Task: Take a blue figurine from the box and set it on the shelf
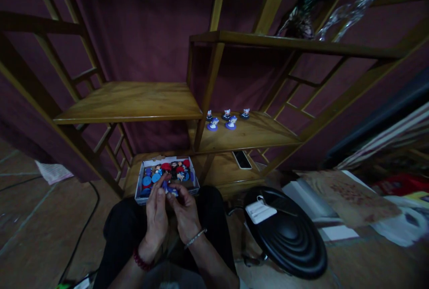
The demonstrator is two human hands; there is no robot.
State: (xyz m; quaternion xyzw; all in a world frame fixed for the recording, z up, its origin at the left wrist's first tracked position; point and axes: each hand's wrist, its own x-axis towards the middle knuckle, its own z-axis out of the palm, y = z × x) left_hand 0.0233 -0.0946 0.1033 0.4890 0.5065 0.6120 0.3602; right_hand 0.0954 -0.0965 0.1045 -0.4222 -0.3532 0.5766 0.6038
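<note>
My left hand (157, 211) and my right hand (185, 211) meet over the near edge of a white box (138, 189). Between their fingers they hold a small purple-and-white figurine (170, 190), partly covered by the fingers. Inside the box lie several small figurines with red and blue parts, such as a blue round one (146, 181) and a red one (166, 166). On the shelf to the right stand several figurines, among them a purple-based one (231, 123) and a dark-based one (246, 113).
The wooden shelf board (134, 101) juts out above the box. A phone (241, 160) lies on the lower board. At right stands a black round stool (291, 235) with a white item (260, 211) on it. A cable (87, 222) runs over the floor at left.
</note>
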